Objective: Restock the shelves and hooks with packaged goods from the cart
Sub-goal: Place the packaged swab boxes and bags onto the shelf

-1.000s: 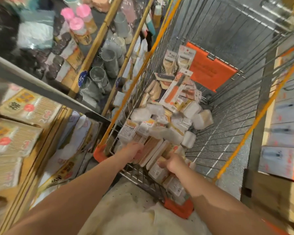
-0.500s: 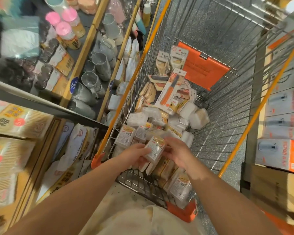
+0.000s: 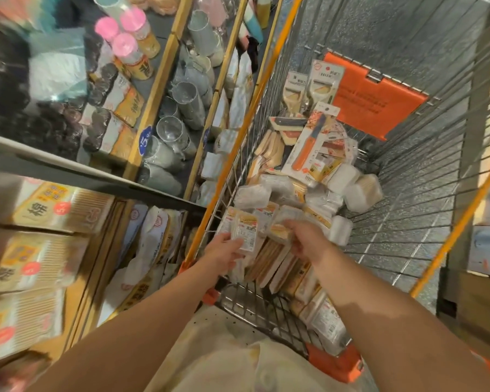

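Shelves (image 3: pixel 159 89): left of cart, holding cups, jars, packets.
Cart (image 3: pixel 408 171): wire basket, goods heaped at the near end.
Left hand (image 3: pixel 224 251): fingers curled around a small labelled packet (image 3: pixel 245 230), raised above the pile.
Right hand (image 3: pixel 309 241): gripping a second packet (image 3: pixel 285 224).
Risk: loose neighbouring packets may slide or snag when both are lifted.

Warm dim indoor light, strong wide-angle bending at edges, heavy motion blur on the left yellow-labelled boxed packs (image 3: pixel 37 258) and dark upper-left corner, soft glare on clear plastic cups (image 3: pixel 171 134), centre reasonably sharp.
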A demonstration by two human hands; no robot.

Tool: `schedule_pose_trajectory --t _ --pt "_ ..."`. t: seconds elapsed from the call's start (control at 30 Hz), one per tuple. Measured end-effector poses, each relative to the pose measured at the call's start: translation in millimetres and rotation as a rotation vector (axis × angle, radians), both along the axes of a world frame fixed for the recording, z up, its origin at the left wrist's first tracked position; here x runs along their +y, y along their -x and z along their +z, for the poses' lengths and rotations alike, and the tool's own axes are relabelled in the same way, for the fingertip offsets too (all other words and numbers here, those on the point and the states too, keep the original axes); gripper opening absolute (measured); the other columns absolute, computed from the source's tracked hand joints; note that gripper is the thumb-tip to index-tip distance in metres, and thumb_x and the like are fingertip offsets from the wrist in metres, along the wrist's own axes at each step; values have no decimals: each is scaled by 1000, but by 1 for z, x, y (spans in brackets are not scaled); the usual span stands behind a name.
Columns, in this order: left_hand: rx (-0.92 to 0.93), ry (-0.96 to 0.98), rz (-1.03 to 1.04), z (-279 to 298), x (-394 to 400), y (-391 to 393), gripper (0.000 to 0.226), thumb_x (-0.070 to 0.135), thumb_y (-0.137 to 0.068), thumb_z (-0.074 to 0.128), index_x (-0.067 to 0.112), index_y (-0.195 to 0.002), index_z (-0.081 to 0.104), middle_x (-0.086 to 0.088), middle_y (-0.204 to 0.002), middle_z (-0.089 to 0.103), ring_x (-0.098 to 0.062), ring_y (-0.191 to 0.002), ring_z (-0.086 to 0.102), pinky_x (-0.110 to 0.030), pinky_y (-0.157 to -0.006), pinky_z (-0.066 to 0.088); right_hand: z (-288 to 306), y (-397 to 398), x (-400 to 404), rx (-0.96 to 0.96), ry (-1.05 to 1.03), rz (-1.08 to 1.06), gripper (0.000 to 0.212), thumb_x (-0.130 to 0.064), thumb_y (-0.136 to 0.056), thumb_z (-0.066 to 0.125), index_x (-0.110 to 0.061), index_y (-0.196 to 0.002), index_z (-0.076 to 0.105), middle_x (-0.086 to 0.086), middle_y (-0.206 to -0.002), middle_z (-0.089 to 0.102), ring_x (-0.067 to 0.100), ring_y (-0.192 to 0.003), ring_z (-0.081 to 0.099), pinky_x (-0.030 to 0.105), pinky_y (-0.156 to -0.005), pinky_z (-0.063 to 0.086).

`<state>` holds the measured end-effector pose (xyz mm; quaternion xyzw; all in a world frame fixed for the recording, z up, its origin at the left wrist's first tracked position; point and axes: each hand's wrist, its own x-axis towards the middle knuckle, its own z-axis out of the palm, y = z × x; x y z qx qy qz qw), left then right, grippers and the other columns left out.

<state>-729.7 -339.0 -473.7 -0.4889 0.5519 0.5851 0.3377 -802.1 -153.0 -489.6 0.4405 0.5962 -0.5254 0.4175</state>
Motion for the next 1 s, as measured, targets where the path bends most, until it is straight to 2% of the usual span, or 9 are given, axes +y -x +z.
schedule_pose_trajectory --t 0.07,0.13,0.2,0.3,0.43,0.6,0.8,0.93,1.0 --pt "11 -16 2 0 0 0 37 19 -95 61 17 -131 51 -8 -116 67 -24 -102 66 -34 -79 50 12 -1 5 30 81 -11 34 -27 -92 66 -12 -122 57 6 -96 66 22 -86 63 36 -72 52" --pt "40 -53 39 2 0 1 33 17 -96 59 15 -128 51 -9 -113 67 -26 -101 66 -34 -81 50 20 -4 13 60 152 -11 34 -29 -94 64 -14 -123 54 10 -111 68 28 -101 65 43 -76 55" --pt "96 -103 88 9 0 3 25 10 -97 57 13 -121 51 -10 -109 65 -24 -97 66 -33 -77 52 37 -3 22 90 207 -16 27 -27 -96 60 -17 -120 53 10 -112 67 28 -99 67 44 -70 57" --pt "181 -191 142 21 1 8 27 5 -97 54 10 -123 50 -15 -111 65 -28 -100 66 -45 -93 52 59 0 37 157 246 4 17 -22 -97 59 -22 -114 58 6 -101 67 25 -89 66 47 -72 58" --pt "255 -249 192 47 8 17 20 7 -99 50 15 -118 52 -13 -108 65 -28 -97 67 -39 -82 54 79 7 58 246 285 185 49 4 -88 59 -22 -130 54 13 -113 66 31 -93 66 53 -84 55" --pt "346 -262 238 78 19 5 21 13 -96 57 7 -116 56 -13 -105 66 -28 -93 67 -41 -81 55 120 11 70 362 231 386 41 1 -87 66 -13 -123 55 3 -99 68 12 -76 64 22 -63 53" --pt "589 -372 266 118 39 -35 39 20 -78 66 12 -115 56 -13 -96 69 -22 -71 70 -39 -75 58 163 -12 78 496 276 486 29 -14 -86 71 -28 -112 70 -4 -117 62 16 -107 59 28 -69 51" --pt "725 -388 266 139 52 -71 51 23 -78 61 16 -128 54 -15 -102 68 -26 -77 72 -43 -74 58 187 -30 67 554 227 580 18 -25 -87 72 -28 -103 66 -9 -115 63 10 -112 56 27 -66 51" --pt "763 -371 271 148 56 -90 55 23 -79 61 20 -132 52 -14 -111 68 -32 -91 68 -52 -89 52 196 -38 55 604 205 606 18 -31 -85 74 -24 -100 65 -7 -111 63 11 -105 57 27 -66 47"
